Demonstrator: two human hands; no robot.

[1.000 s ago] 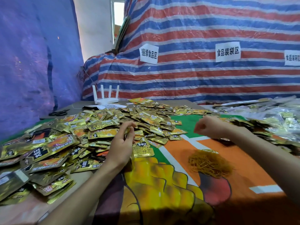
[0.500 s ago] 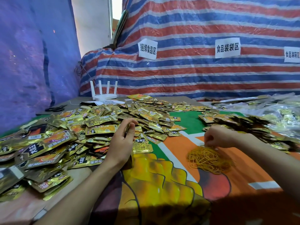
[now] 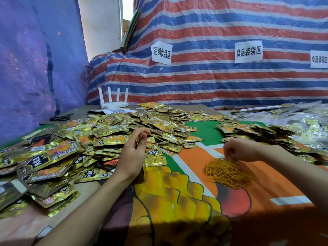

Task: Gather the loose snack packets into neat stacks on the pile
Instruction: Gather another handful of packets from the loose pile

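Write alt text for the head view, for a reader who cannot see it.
A person's left hand grips a small stack of gold snack packets on edge beside a big loose pile of packets, while the right hand pinches at a heap of yellow rubber bands on the printed tablecloth. A striped tarp hangs behind.

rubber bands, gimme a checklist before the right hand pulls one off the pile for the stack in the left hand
1. Left hand grips the stack of packets: ok, fingers and thumb curl round it.
2. Stack edges squared: cannot tell, the hand hides most of it.
3. Right hand at the rubber bands: ok, fingertips touch the pile's far edge.
4. Only one band pinched: cannot tell, fingers cover it.
5. Loose packets apart from the bands: ok, bare cloth lies between.
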